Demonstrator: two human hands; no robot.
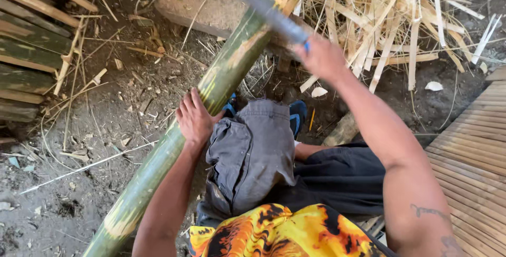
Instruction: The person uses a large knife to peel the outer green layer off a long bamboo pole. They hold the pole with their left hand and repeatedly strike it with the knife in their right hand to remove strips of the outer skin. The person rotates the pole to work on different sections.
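A long green bamboo pole [221, 78] runs slantwise from the bottom left to the top middle, resting on a wooden block [195, 7]. My left hand [195, 120] lies flat on the pole beside my knee, steadying it. My right hand [321, 57] is closed around the handle of a long blade [263, 7], blurred by motion. The blade crosses the pole near its upper end. My bent knee in grey shorts [250, 157] sits between my arms.
Split bamboo strips and shavings [395, 20] are heaped at the top right. Stacked bamboo slats [29, 51] lie at the left. A woven slat mat [469, 162] is at the right. The ground is dirt strewn with splinters.
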